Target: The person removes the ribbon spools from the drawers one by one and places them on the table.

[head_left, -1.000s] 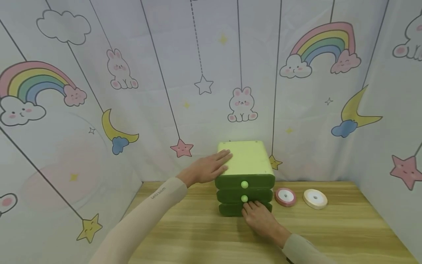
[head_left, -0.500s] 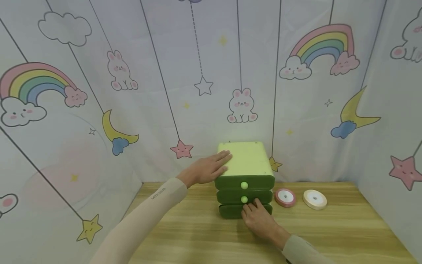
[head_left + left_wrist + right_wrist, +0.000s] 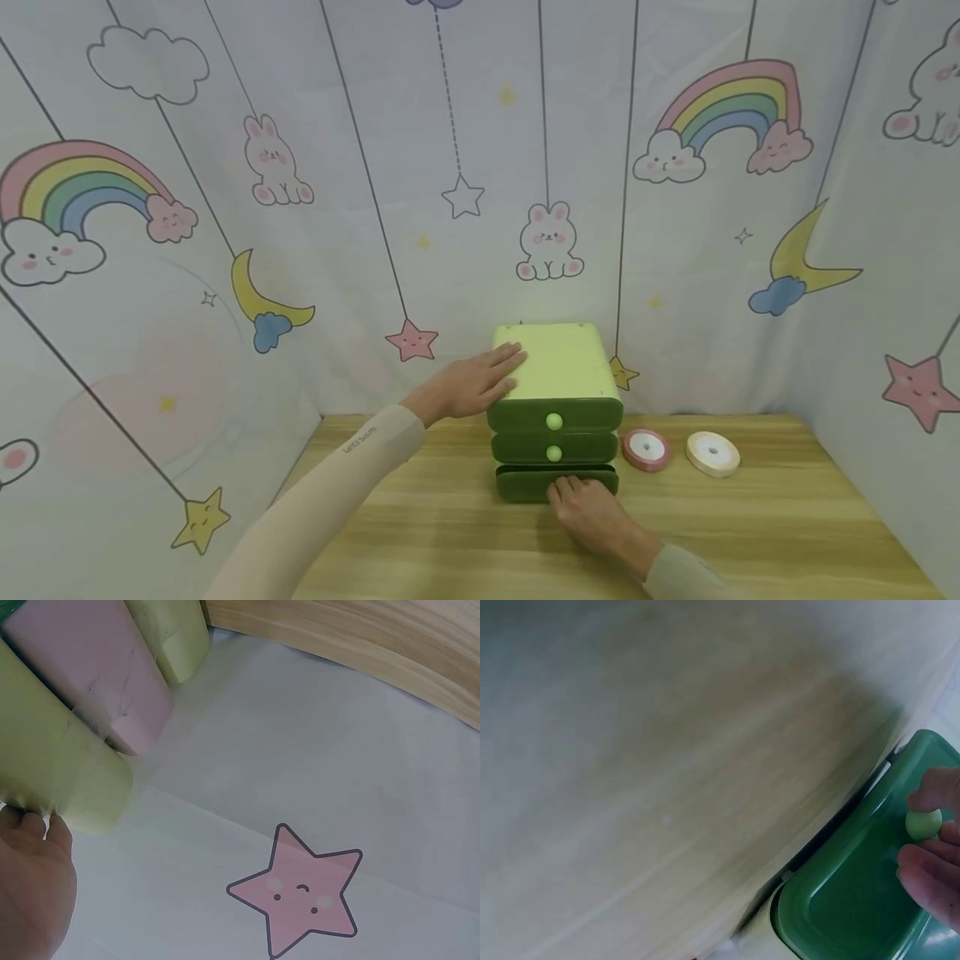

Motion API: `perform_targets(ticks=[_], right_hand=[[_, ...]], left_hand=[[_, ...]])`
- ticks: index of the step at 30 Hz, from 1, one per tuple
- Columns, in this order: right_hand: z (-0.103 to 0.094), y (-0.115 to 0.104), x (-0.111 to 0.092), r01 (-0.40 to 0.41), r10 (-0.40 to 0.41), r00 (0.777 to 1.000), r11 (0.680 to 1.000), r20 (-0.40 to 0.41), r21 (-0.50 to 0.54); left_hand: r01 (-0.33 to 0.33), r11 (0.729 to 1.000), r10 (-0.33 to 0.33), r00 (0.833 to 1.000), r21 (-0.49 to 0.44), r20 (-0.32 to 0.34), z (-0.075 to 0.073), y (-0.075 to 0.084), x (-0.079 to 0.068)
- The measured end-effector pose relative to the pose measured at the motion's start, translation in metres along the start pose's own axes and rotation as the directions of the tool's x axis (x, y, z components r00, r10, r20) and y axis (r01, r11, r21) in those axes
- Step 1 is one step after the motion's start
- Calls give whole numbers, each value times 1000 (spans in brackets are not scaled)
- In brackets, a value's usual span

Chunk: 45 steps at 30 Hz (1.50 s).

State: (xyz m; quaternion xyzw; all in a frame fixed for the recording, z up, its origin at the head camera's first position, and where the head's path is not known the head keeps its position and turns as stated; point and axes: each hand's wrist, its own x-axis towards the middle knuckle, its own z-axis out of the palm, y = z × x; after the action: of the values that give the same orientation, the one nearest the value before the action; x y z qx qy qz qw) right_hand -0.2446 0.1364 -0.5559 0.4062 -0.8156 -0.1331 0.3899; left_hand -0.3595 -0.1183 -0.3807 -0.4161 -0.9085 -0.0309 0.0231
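Small dark lettering point(image 3: 360, 440) on left sleeve point(image 3: 322, 508); too small, blurred to read surely.

Hands point(image 3: 36, 889) point(image 3: 937, 876) cut off in wrist views

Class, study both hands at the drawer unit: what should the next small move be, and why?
Probably a gentle pull by the right hand to bring the bottom drawer farther out: that hand grips the drawer's knob, a dark gap shows above its front, and the left hand rests on the unit.
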Motion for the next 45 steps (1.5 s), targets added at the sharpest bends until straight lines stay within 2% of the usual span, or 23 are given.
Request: perform_targets(ticks=[9, 16, 27, 45], right_hand=[[-3, -3, 2, -9, 10, 998, 1000, 64, -18], [-6, -4, 3, -2, 3, 998, 1000, 65, -20], [-21, -12, 0, 14, -15, 997, 1000, 79, 9], [-31, -22, -10, 34, -34, 999, 999, -1, 18]], left_hand=[[5, 1000, -5, 1000, 2, 9, 1, -1, 2], [5, 1000, -5, 1000, 10, 4, 0, -1, 4], [3, 1000, -3, 1000, 10, 12, 1, -1, 1], [2, 1000, -2, 1000, 8, 3, -1, 0, -1]])
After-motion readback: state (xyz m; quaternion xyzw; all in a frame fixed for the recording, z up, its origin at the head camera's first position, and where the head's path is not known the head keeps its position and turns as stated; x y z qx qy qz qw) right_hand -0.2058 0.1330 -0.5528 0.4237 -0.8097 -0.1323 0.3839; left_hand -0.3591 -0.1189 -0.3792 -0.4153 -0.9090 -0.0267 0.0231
